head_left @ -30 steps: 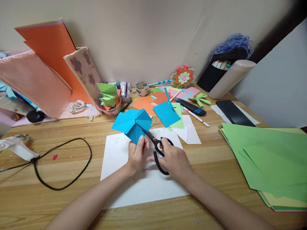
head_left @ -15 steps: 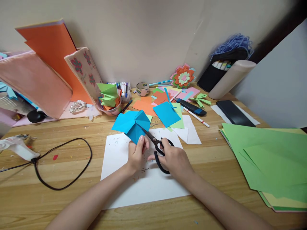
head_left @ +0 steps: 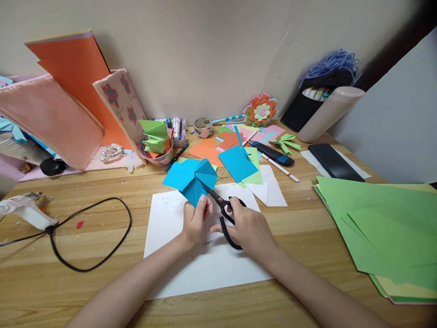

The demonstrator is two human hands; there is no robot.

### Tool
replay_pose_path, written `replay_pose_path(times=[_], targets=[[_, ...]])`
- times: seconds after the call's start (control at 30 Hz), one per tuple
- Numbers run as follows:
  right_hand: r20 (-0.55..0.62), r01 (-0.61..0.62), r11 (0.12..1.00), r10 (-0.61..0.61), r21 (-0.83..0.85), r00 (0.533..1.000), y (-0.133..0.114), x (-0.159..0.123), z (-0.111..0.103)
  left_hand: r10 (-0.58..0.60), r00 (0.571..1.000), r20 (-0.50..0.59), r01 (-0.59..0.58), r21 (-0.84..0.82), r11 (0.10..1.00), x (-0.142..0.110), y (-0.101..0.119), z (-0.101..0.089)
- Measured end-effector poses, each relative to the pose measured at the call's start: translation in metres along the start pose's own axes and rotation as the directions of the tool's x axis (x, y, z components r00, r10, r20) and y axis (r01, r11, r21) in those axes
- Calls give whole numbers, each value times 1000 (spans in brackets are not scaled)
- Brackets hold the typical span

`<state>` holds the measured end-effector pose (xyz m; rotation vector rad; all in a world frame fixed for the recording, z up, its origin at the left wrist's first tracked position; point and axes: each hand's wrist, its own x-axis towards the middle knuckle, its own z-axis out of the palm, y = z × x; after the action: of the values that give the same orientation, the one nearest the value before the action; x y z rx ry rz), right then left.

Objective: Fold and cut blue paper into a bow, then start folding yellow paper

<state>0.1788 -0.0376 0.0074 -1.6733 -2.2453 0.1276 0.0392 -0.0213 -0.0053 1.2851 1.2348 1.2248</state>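
Creased blue paper (head_left: 191,180) hangs above a marked white sheet (head_left: 170,269), pinched at its lower corner by my left hand (head_left: 196,221). My right hand (head_left: 251,228) grips black-handled scissors (head_left: 221,205) through their loops. Their dark blades reach the right side of the blue paper, beside its centre fold; the tips lie against the paper, and I cannot tell how deep any cut runs. Behind the scissors lies a flat blue paper square (head_left: 238,164).
A hot glue gun (head_left: 30,212) with its looped black cable lies left. Green paper sheets (head_left: 385,232) are stacked right, near a black phone (head_left: 336,161). Behind are a cup of folded paper (head_left: 156,146), a box cutter (head_left: 272,153) and a paper flower (head_left: 261,109).
The blue paper has shifted slightly right and down in view, and its upper right part is tilted a little differently. Both hands keep nearly the same place and grip.
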Motion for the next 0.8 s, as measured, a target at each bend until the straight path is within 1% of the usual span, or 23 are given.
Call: replay_pose_path(times=[0.27,0.47,0.6,0.8], targets=[[-3,-7,1000,7,-7,1000,1,0,1,16,1000,23,-17,38,999,-2,0,2],[-55,6,999,-8,-39,998,2,0,4,7,999,31,-9,37,999,-2,0,2],[-72,15,999,-18,-46,997,2,0,6,2,1000,20,-3,38,999,-2,-1,2],[-67,15,998,-19,-57,998,4,0,7,-2,1000,16,2,30,1000,-2,-1,2]])
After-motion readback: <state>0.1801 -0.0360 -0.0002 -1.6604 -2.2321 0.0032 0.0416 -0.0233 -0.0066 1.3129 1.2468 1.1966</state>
